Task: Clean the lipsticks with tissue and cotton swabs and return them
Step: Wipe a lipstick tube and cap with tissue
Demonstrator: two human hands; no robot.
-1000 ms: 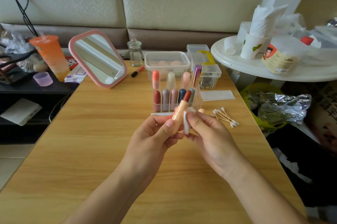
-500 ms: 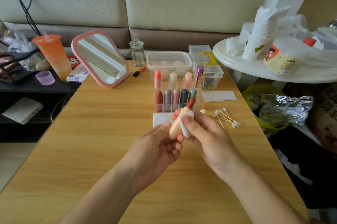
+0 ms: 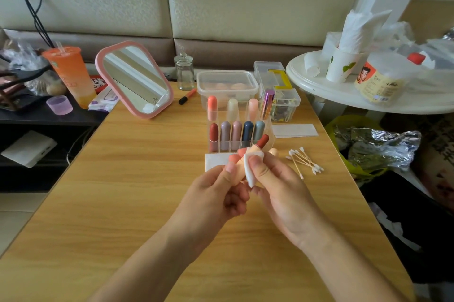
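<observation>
Just in front of the clear rack [image 3: 269, 129], low over the table [image 3: 147, 179], both hands are working on one open lipstick [image 3: 262, 141]. Well left of the rack a pink mirror [image 3: 135, 78] is standing tilted, with an orange cup [image 3: 71, 73] further left; both off-task.

The left hand [image 3: 216, 193] is gripping the peach tube low down, fingers curled round it. The tube is tilting up toward the rack's front right corner, red bullet wound out and bare. The right hand [image 3: 277, 186] is pinching a small white tissue pad [image 3: 253, 166] onto the upper tube, thumb on top, fingertips wrapping behind. The pad is sitting just below the bullet.

A flat tissue sheet [image 3: 216, 160] is lying in front of the rack, partly hidden by the hands. A peach cap [image 3: 273, 152] is lying loose near the rack's front right corner. Cotton swabs [image 3: 304, 161] are lying in a loose pile further right of the rack. The rack is holding two rows of capped lipsticks; cannot tell which slot is free.

Likely risks:
- The pad is riding close to the bullet, so an upward slip could gouge or snap the soft stick.
- The bare tip is pointing close at the rack, so a nudge forward could smear the wall or the clean caps.
- The cap is rounded and loose, so a wrist bump could roll it away.
- The swabs are lying near the right forearm, so a sweep could scatter them.
</observation>
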